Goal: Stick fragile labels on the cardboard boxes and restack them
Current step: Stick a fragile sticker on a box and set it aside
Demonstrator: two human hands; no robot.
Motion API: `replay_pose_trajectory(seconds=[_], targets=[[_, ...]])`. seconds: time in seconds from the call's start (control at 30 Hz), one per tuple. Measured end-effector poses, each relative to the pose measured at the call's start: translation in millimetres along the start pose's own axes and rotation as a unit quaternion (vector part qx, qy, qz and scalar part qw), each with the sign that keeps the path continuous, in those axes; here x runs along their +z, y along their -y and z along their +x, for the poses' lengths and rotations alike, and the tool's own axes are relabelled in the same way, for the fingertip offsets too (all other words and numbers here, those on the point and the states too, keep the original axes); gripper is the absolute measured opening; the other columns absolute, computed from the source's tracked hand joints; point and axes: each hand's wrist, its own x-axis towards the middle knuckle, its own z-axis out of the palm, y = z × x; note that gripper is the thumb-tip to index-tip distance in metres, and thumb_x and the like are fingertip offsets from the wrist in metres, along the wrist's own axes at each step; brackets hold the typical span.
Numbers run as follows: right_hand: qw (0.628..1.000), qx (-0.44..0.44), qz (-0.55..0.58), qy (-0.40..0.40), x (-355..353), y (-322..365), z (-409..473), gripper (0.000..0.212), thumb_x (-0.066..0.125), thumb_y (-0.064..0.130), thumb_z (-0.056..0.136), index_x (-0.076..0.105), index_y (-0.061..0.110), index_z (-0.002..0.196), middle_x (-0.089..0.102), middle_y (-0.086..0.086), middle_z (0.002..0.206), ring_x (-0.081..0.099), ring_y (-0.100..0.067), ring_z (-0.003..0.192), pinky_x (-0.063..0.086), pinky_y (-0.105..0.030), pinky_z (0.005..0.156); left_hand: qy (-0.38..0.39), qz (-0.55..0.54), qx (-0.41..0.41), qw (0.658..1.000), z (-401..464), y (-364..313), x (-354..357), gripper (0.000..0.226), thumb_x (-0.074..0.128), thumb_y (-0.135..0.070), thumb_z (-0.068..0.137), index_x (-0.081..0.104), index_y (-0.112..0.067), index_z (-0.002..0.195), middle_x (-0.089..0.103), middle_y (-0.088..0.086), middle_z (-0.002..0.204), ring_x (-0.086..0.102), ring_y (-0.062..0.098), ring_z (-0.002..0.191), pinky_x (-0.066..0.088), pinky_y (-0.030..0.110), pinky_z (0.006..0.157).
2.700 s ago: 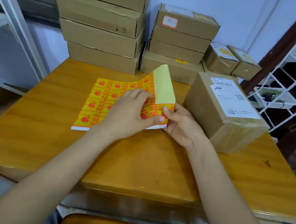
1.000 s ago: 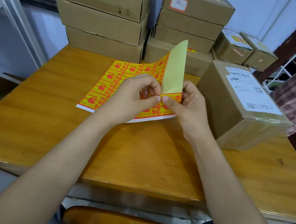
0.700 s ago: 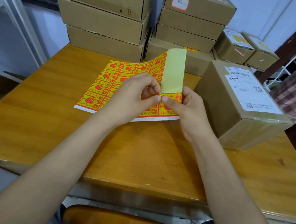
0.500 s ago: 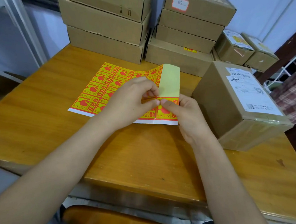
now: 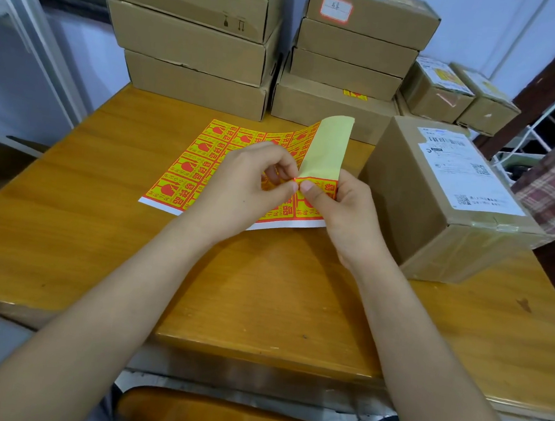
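Label sheet [image 5: 203, 169], yellow with red print, lies on table [image 5: 102, 247], right strip curled up showing pale backing; left hand [image 5: 245, 188] and right hand [image 5: 342, 208] both pinch it.

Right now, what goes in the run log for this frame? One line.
step: peeling label | left hand: pinches label sheet | right hand: pinches sheet's folded edge | parcel box: on table, no fragile label visible
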Motion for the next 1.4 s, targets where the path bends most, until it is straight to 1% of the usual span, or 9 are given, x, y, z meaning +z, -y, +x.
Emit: replay_pose_trajectory(seconds=[0.37, 0.5, 0.6, 0.7, 0.83, 1.0, 1.17, 1.3, 1.4], targets=[[0.999, -0.009, -0.038, -0.001, 3, 4, -1, 0.016, 0.055, 0.015, 0.093, 0.061, 0.016, 0.107, 0.069, -0.004, 0.1, 0.068, -0.016, 0.092, 0.056, -0.029, 0.081, -0.004, 0.045, 0.038, 0.998, 0, 4, 2, 0.006, 0.066, -0.013, 0.082, 0.061, -0.015, 0.083, 0.055, -0.009, 0.079, 0.05, 0.008, 0.075, 0.043, 0.026, 0.07], [0.999, 0.007, -0.048, -0.002, 3, 2, 0, 0.017, 0.056, 0.014, 0.093, 0.061, 0.013, 0.109, 0.069, -0.008, 0.101, 0.067, -0.019, 0.092, 0.055, -0.034, 0.081, -0.004, 0.074, 0.069, 0.995, 1, 7, 5, 0.002, 0.06, -0.014, 0.082, 0.06, -0.012, 0.083, 0.05, -0.009, 0.082, 0.045, 0.007, 0.077, 0.037, 0.016, 0.068], [0.994, 0.015, -0.108, -0.009, 2, 0, 2, 0.018, 0.058, 0.017, 0.092, 0.06, 0.016, 0.11, 0.068, 0.002, 0.099, 0.066, -0.012, 0.091, 0.055, -0.031, 0.081, 0.013, 0.108, 0.083, 0.991, 0, 10, 10, 0.004, 0.056, -0.015, 0.085, 0.057, -0.01, 0.084, 0.047, -0.008, 0.086, 0.042, 0.011, 0.084, 0.037, 0.023, 0.069], [0.986, 0.019, -0.155, -0.063, 0, -2, 3, 0.021, 0.065, 0.019, 0.087, 0.052, 0.019, 0.104, 0.062, 0.008, 0.094, 0.062, -0.003, 0.078, 0.052, -0.021, 0.069, 0.024, 0.115, 0.07, 0.991, -1, 12, 14, 0.003, 0.056, -0.014, 0.087, 0.056, -0.01, 0.087, 0.047, -0.007, 0.088, 0.043, 0.013, 0.086, 0.041, 0.031, 0.071], [0.978, -0.038, -0.167, -0.115, -6, -4, 3, 0.03, 0.062, 0.013, 0.087, 0.05, 0.018, 0.114, 0.049, -0.001, 0.113, 0.053, -0.011, 0.098, 0.048, -0.022, 0.083, 0.038, 0.107, 0.043, 0.993, -1, 13, 14, 0.002, 0.055, -0.014, 0.09, 0.053, -0.012, 0.09, 0.05, -0.008, 0.09, 0.043, 0.01, 0.089, 0.04, 0.029, 0.075], [0.935, -0.097, -0.335, -0.065, -9, -7, -1, 0.019, 0.061, 0.013, 0.083, 0.07, 0.024, 0.096, 0.043, 0.007, 0.11, 0.03, -0.011, 0.108, 0.025, -0.027, 0.096, 0.101, 0.11, 0.034, 0.988, -3, 16, 12, 0.003, 0.053, -0.018, 0.092, 0.05, -0.016, 0.092, 0.057, -0.003, 0.092, 0.05, 0.018, 0.089, 0.045, 0.041, 0.074], [0.902, -0.053, -0.428, 0.023, -11, -5, -2, 0.018, 0.062, 0.018, 0.084, 0.07, 0.032, 0.092, 0.049, 0.015, 0.106, 0.024, -0.007, 0.105, 0.01, -0.024, 0.083, 0.148, 0.109, 0.035, 0.982, -7, 18, 13, 0.005, 0.054, -0.017, 0.092, 0.053, -0.012, 0.095, 0.057, -0.002, 0.094, 0.047, 0.016, 0.092, 0.042, 0.039, 0.077], [0.892, -0.036, -0.444, 0.075, -12, -7, -3, 0.013, 0.062, 0.023, 0.085, 0.067, 0.032, 0.093, 0.052, 0.016, 0.099, 0.028, -0.009, 0.103, 0.015, -0.03, 0.086, 0.151, 0.111, 0.032, 0.982, -8, 19, 14, 0.003, 0.053, -0.017, 0.092, 0.053, -0.015, 0.095, 0.056, -0.004, 0.092, 0.045, 0.016, 0.092, 0.043, 0.04, 0.076], [0.908, -0.044, -0.408, 0.087, -11, -8, -2, 0.012, 0.064, 0.019, 0.085, 0.061, 0.031, 0.083, 0.053, 0.011, 0.092, 0.038, -0.012, 0.098, 0.032, -0.037, 0.089, 0.153, 0.105, 0.027, 0.982, -7, 22, 13, 0.003, 0.053, -0.015, 0.092, 0.053, -0.014, 0.095, 0.056, -0.006, 0.093, 0.045, 0.014, 0.093, 0.042, 0.039, 0.078]])
